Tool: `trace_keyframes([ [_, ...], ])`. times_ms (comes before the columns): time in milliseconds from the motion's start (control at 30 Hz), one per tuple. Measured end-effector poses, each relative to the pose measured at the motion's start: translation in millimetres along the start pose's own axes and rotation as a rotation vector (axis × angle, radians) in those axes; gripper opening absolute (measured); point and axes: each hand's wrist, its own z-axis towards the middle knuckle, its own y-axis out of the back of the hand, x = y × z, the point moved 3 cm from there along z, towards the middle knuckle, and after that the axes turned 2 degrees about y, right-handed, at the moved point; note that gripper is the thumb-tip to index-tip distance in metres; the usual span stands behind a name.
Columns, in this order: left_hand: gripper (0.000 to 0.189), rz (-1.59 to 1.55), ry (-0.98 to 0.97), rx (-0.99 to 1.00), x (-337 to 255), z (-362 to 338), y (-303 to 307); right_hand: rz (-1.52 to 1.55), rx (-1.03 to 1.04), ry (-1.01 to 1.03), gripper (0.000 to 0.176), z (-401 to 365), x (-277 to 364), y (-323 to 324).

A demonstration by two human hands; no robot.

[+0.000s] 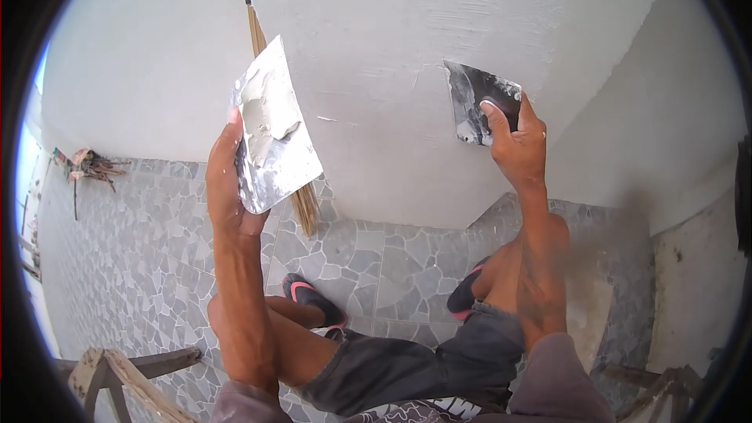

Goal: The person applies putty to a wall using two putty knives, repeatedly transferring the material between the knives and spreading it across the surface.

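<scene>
My left hand (227, 176) is closed around the edge of a flat metal plate (286, 168), held tilted in front of the wall. A thick smear of whitish putty (268, 110) lies on the plate's upper face. In my right hand (517, 141) is a wide putty knife (470, 98) with a dark handle, my thumb pressed along it. White residue streaks its blade, which overlaps the wall (384, 70) in this view. Rough putty strokes show on the wall above and between my hands.
A stick broom (304, 207) leans on the wall behind the plate. Stone-patterned tile (352, 266) covers the floor under my feet. A bundle of twigs (94, 164) is at the far left. Wooden supports (117, 380) stand at the lower left and lower right.
</scene>
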Motion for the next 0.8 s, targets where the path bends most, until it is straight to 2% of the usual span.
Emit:
trace_keyframes([
  [67,0.036,0.034,-0.004,-0.053,-1.7,0.4,3.1,0.110,-0.066,-0.026,0.027,0.0,-2.9,11.2],
  [267,0.036,0.009,-0.005,-0.050,-1.1,3.2,3.2,-0.072,0.031,-0.021,0.023,3.2,0.1,-17.5],
  [333,0.036,0.000,-0.011,-0.002,-1.7,3.7,6.0,-0.040,0.039,0.041,0.023,2.6,-3.6,-16.9],
  [567,0.036,-0.047,-0.020,0.142,1.1,1.8,12.1,-0.124,0.068,0.010,0.022,-7.6,-5.1,-26.9],
  [667,0.036,-0.009,-0.026,0.065,1.2,1.5,9.0,-0.110,0.083,0.008,0.023,-6.6,-7.4,-22.1],
  [800,0.036,-0.019,-0.038,0.117,3.4,1.6,16.6,-0.098,0.085,-0.004,0.026,-6.0,-10.2,-25.0],
])
